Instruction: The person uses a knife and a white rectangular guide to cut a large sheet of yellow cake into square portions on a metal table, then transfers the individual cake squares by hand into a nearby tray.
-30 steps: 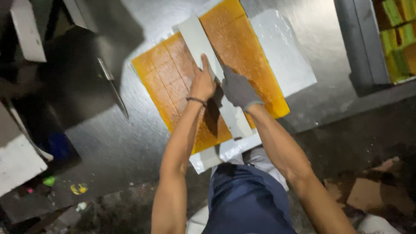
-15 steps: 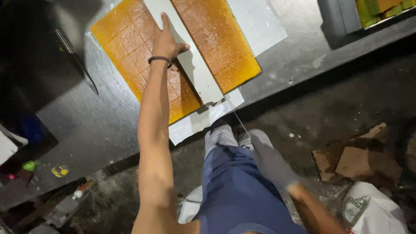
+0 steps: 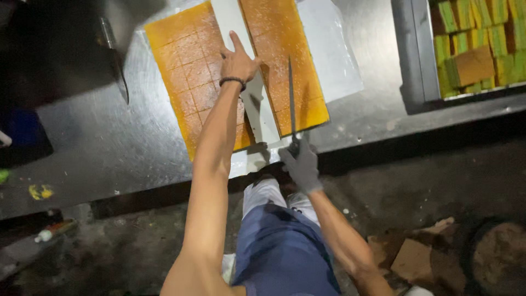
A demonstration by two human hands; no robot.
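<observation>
A large orange slab [image 3: 189, 60] scored into squares lies on a grey metal table [image 3: 109, 159]. A long white straightedge board [image 3: 257, 109] runs down the slab's middle. My left hand [image 3: 237, 59], bare with a dark wristband, presses flat on that board. My right hand [image 3: 300, 161], in a grey glove, grips the handle of a long thin knife [image 3: 291, 93] at the table's near edge. The blade lies lengthwise over the right half of the slab, just right of the board.
A second knife [image 3: 114, 60] lies on the table at the left. A tray [image 3: 476, 49] of green, yellow and orange cut blocks stands at the right. White sheeting [image 3: 334, 55] sticks out under the slab. Cardboard scraps [image 3: 411, 257] litter the floor.
My right hand came up from beside my leg to the table edge, now holding the long knife over the slab. My left hand stayed pressed on the board.
</observation>
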